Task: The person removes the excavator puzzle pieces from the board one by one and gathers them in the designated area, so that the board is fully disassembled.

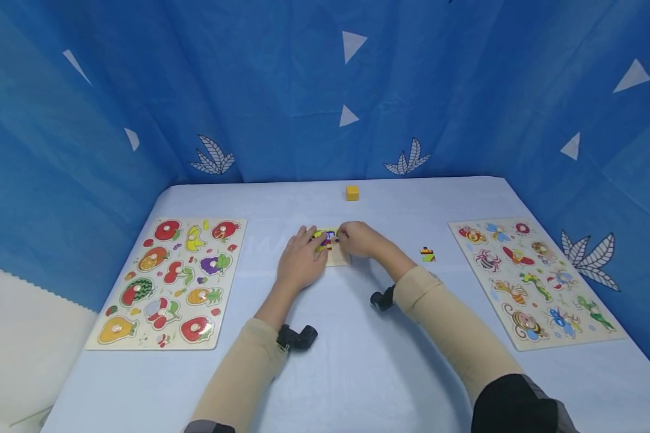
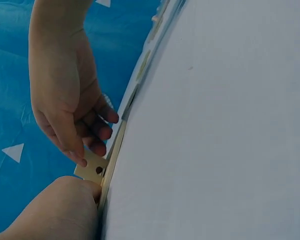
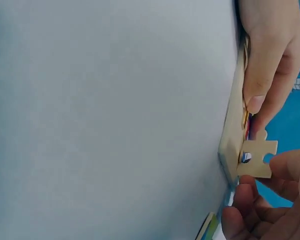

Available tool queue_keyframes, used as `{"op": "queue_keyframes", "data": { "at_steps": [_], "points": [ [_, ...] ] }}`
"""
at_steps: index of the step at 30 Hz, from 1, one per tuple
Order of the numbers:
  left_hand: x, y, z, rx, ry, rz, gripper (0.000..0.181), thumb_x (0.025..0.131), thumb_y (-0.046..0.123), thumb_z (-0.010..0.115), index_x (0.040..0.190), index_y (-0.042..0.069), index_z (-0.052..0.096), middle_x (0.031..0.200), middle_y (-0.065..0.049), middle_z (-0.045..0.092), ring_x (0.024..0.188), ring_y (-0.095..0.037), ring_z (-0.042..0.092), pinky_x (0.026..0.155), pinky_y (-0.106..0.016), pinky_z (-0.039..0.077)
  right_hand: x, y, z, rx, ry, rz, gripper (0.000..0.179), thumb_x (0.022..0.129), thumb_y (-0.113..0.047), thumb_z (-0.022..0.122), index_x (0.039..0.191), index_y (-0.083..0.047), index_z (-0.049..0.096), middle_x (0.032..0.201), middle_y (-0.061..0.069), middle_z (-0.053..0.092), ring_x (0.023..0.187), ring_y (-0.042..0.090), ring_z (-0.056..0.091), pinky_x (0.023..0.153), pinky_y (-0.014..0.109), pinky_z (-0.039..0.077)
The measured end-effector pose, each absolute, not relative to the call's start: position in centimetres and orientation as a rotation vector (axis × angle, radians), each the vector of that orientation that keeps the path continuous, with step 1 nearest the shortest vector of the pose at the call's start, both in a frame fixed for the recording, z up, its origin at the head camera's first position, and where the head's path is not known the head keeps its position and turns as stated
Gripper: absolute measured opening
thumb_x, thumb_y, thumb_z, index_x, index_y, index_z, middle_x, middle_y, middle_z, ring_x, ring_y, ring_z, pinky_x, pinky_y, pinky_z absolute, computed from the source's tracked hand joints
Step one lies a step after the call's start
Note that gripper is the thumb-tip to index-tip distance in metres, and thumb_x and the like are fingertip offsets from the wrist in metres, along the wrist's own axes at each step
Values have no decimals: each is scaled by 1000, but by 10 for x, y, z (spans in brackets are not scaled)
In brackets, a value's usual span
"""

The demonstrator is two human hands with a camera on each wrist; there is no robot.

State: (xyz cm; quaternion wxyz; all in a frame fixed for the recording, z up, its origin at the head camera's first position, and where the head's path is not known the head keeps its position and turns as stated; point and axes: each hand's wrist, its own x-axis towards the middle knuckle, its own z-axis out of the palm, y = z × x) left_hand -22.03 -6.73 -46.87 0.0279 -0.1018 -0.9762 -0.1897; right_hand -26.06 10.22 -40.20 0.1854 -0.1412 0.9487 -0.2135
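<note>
A small wooden jigsaw board [image 1: 337,260] with colourful pieces lies mid-table. My left hand [image 1: 301,262] rests on its left side, fingers extended, thumb on the printed pieces. At the board's right edge, my right hand [image 1: 359,239] pinches a jigsaw piece [image 3: 257,167] between thumb and fingers. The right wrist view shows this piece tilted up on edge, its plain wooden back turned to the camera and a notch near the thumb. Another jigsaw piece [image 1: 427,255], yellow, green and red, lies to the right of the right hand.
A fruit peg board [image 1: 233,240] lies on the left of the white table [image 1: 325,385], and an insect peg board [image 1: 498,264] on the right. A yellow cube [image 1: 352,193] sits near the back edge. Blue curtain [image 1: 281,90] surrounds the table's back and sides.
</note>
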Motion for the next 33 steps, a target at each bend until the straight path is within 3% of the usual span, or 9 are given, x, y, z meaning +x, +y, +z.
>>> {"op": "queue_keyframes", "data": {
  "at_steps": [11, 17, 24, 33],
  "points": [
    [-221, -68, -468, -330, -3023, -592, 52, 101, 43, 43, 149, 24, 46, 162, -4, 33, 154, -28, 21, 125, -46, 20, -260, 108, -405, -340, 2604, -692, 35, 100, -21, 52, 132, -6, 59, 122, 11, 65, 109, 23, 61, 98, 39, 53],
    [-220, -69, -466, -341, -3021, -615, 52, 101, 43, 43, 150, 24, 46, 162, -4, 33, 154, -27, 20, 126, -44, 19, -262, 109, -406, -281, 2581, -749, 37, 99, -21, 54, 131, -5, 61, 127, 12, 64, 109, 23, 61, 96, 38, 54],
    [-221, -71, -462, -370, -3053, -624, 51, 102, 42, 40, 152, 31, 40, 164, -5, 29, 155, -28, 17, 126, -47, 19, -261, 108, -404, -351, 2596, -687, 34, 101, -19, 54, 130, -4, 64, 131, 11, 66, 120, 24, 62, 106, 42, 50],
    [-226, -74, -452, -464, -3132, -509, 52, 102, 41, 38, 154, 35, 36, 163, -7, 27, 154, -30, 19, 124, -51, 23, -259, 110, -403, -346, 2597, -680, 33, 100, -20, 58, 128, -6, 66, 127, 9, 69, 105, 19, 66, 96, 36, 55]
  ]
}}
